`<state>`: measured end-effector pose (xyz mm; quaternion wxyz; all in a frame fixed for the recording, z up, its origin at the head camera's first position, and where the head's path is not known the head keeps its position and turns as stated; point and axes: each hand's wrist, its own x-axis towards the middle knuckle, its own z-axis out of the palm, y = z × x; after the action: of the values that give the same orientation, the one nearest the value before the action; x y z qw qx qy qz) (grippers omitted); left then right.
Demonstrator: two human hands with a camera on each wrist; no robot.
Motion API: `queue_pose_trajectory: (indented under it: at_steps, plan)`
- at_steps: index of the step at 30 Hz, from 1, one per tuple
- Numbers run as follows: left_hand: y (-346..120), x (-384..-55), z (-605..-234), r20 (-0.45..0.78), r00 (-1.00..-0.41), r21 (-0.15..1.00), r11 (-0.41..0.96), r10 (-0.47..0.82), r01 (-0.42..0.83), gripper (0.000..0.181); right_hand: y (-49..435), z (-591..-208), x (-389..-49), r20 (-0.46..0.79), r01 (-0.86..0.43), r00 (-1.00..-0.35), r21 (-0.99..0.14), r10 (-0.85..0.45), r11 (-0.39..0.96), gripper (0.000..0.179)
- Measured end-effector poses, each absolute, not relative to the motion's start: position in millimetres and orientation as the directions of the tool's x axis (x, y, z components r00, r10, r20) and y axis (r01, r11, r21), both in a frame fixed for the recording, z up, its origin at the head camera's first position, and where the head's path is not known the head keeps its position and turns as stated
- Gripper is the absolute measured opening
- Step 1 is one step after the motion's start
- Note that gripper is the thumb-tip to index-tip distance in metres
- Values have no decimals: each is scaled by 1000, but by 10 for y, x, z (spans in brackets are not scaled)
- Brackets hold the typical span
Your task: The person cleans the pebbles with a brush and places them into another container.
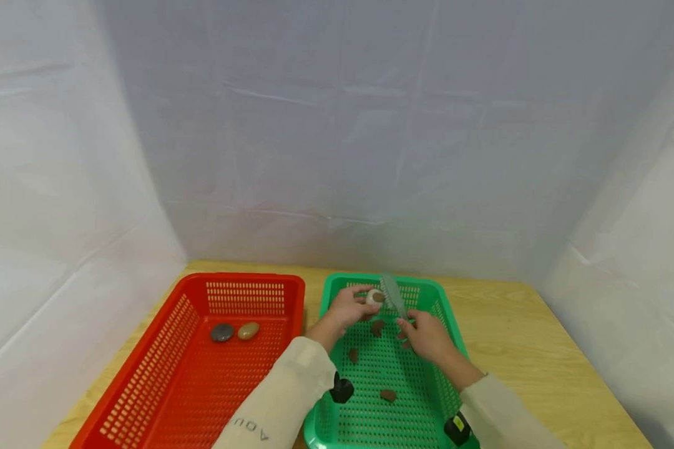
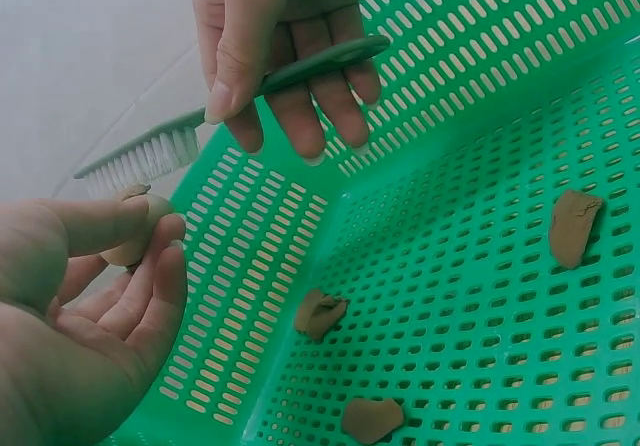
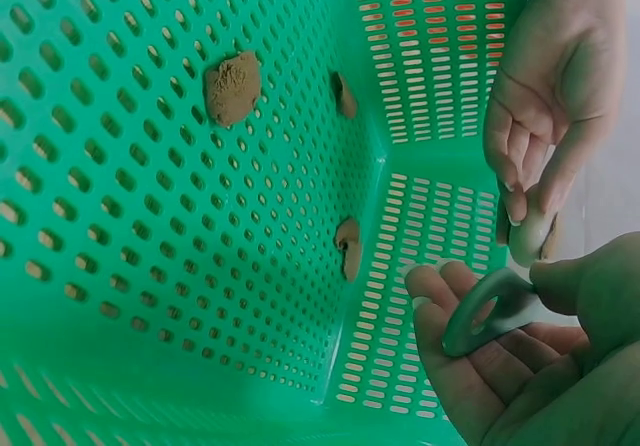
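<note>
Over the far end of the green basket (image 1: 365,374), my left hand (image 1: 345,310) pinches a pale smooth stone (image 1: 374,297) between thumb and fingers. A brown, clay-like patch shows on the stone. My right hand (image 1: 427,337) holds a grey-green brush (image 2: 320,66) by its handle, thumb on top and fingers beneath. The brush's white bristles (image 2: 150,161) face the stone and come right up to its brown patch in the left wrist view. Only the looped handle end (image 3: 490,311) shows clearly in the right wrist view.
Brown clay-like lumps (image 1: 389,395) lie apart on the green basket's floor. To the left stands a red basket (image 1: 202,386) containing a dark grey stone (image 1: 221,332) and a tan stone (image 1: 248,330). Both baskets rest on a wooden table (image 1: 517,337) with white sheeting (image 1: 337,156) around it.
</note>
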<state>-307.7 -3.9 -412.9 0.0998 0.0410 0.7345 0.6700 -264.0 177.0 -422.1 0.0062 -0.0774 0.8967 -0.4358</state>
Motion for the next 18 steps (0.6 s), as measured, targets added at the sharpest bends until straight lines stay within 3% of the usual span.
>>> queue_pose_trajectory:
  at_steps: [8,18]
  plan:
    - [-28,-3031,-4102,-100,-978,989,125,185,-77,50,1762,-4227,-2644,121,-190,-980,-812,-158,552,26]
    - [-36,-3053,-4126,-85,-984,985,164,154,-59,59,1775,-4246,-2663,159,-306,-939,-794,-305,526,25]
